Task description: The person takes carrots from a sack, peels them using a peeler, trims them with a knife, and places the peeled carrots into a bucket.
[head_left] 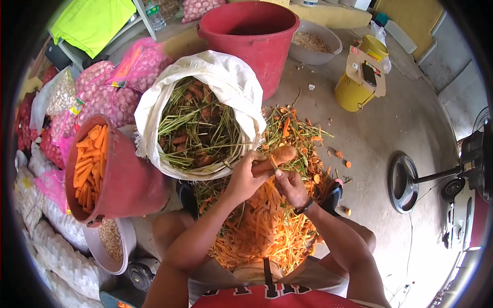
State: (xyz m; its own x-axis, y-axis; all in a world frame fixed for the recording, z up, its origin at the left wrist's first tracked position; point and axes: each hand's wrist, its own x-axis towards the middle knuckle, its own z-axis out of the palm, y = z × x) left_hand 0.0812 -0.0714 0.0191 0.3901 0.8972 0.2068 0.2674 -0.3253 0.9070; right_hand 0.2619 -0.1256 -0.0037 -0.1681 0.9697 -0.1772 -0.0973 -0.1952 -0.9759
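My left hand (249, 172) is wrapped round the near end of an unpeeled, brownish carrot (284, 153), which points away to the right. My right hand (291, 188) is closed on a small peeler (273, 163), mostly hidden by the fingers, its head against the carrot's side. Under both hands spreads a heap of orange carrot peelings (267, 215), mixed with green stalks and cut ends. Just beyond my left hand stands an open white sack (226, 77) of unpeeled carrots with leafy stalks (197, 123).
Peeled carrots (91, 159) fill a tilted red bucket (131, 179) at left. A larger red tub (246, 46) stands behind the sack. Pink mesh bags of garlic (100, 97) line the left side. A yellow bucket (352, 92) bears a phone (369, 74); a fan (403, 182) stands at right.
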